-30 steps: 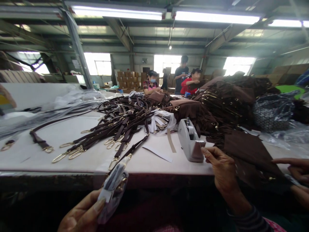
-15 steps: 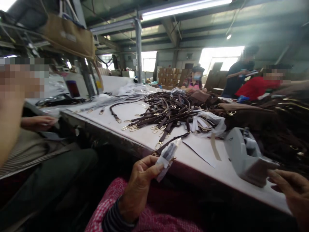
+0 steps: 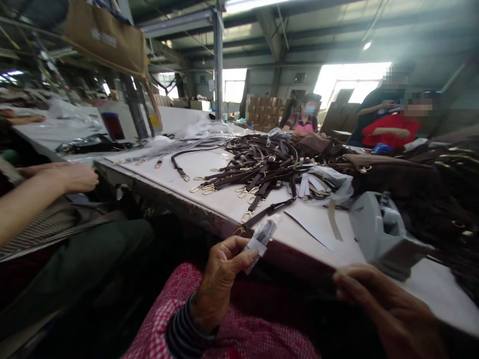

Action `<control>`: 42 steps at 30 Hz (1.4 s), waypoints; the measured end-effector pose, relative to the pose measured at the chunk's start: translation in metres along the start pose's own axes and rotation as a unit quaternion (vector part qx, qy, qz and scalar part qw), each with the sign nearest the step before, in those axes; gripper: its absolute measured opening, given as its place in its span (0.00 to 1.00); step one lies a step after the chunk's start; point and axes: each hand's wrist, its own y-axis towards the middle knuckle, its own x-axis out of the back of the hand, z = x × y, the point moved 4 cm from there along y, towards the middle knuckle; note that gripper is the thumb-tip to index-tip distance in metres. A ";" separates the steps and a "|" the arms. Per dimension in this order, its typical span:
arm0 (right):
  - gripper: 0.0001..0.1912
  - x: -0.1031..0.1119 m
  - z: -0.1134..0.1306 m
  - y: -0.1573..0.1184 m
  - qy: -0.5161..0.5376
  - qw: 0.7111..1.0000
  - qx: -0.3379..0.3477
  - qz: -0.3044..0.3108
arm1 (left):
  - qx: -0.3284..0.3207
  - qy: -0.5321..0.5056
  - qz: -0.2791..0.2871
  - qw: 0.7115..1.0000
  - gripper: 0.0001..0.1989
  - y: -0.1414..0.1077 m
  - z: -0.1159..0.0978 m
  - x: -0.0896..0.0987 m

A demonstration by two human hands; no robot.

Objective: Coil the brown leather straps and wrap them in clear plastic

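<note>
Between thumb and fingers, my left hand (image 3: 220, 279) pinches a small clear plastic packet (image 3: 262, 239) with something dark inside and a white piece on it, just off the table edge. My right hand (image 3: 385, 304) is at the lower right, below the tape dispenser (image 3: 385, 234); its thumb and index fingertips are pressed together, and anything between them is too small to make out. Dark brown straps (image 3: 258, 174) with gold-coloured clasps lie piled on the white table (image 3: 202, 214) beyond my left hand.
A clear bag with paper strips (image 3: 318, 184) lies beside the straps. Brown bags (image 3: 396, 184) are heaped at the right. At the left, a co-worker's hands (image 3: 71, 177) are near the table edge. More people stand across the table.
My right hand has moved left from the dispenser's right side, towards my left hand. My left hand still grips the packet. The co-worker's hands at the left have come together, and the view has shifted slightly.
</note>
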 end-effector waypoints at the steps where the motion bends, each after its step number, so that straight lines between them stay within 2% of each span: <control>1: 0.16 -0.023 0.021 0.000 0.033 0.997 -0.006 0.067 | -0.001 0.016 0.001 1.000 0.15 -0.001 0.000 -0.002; 3: 0.19 -0.062 0.052 0.001 0.099 0.976 -0.020 0.191 | -0.003 0.049 0.000 0.999 0.16 -0.002 -0.002 -0.004; 5: 0.21 -0.085 0.068 0.003 0.125 0.961 -0.029 0.243 | 0.001 0.074 0.002 0.997 0.16 -0.004 -0.004 -0.006; 8: 0.22 -0.099 0.074 0.008 0.133 0.952 -0.026 0.273 | 0.009 0.085 0.006 0.996 0.17 -0.005 -0.005 -0.007; 14: 0.22 -0.111 0.064 0.016 0.139 0.950 -0.042 0.276 | 0.006 0.114 -0.008 0.993 0.16 -0.002 -0.003 -0.003; 23: 0.23 -0.122 0.050 0.017 0.136 0.957 -0.089 0.242 | -0.022 0.184 -0.028 0.982 0.14 0.003 0.004 0.007; 31: 0.26 -0.135 0.049 0.016 0.232 0.931 -0.136 0.247 | -0.039 0.214 -0.034 0.976 0.14 -0.001 -0.004 0.006; 38: 0.26 -0.137 0.053 0.016 0.258 0.921 -0.137 0.258 | -0.073 0.247 -0.037 0.966 0.12 -0.003 -0.009 0.007; 42: 0.26 -0.145 0.054 0.013 0.300 0.911 -0.124 0.254 | -0.052 0.214 -0.032 0.975 0.16 -0.003 -0.002 0.012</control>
